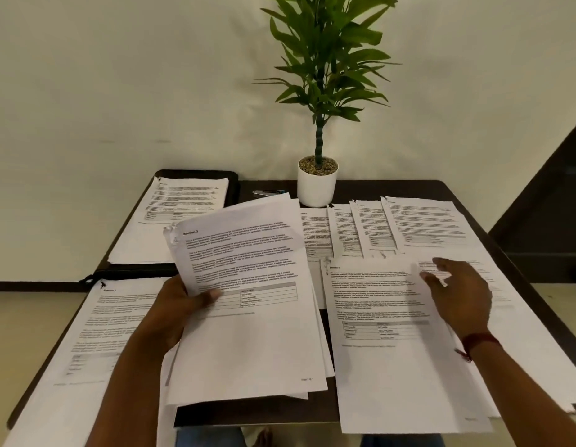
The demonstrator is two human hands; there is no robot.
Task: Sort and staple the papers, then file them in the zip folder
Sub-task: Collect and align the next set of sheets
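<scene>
The left hand grips a fanned stack by its left edge, thumb on top, lifted over the near middle of the surface. The right hand is over the right pile, fingers loosely spread and holding nothing. Gripped at one edge only, the stack may shed a sheet into the wrong pile. Piles overhanging the near edge could slide off if nudged. The folder lies far left under papers, and the stapler sits far, beside a potted plant. The surface is dark, against a pale wall.
</scene>
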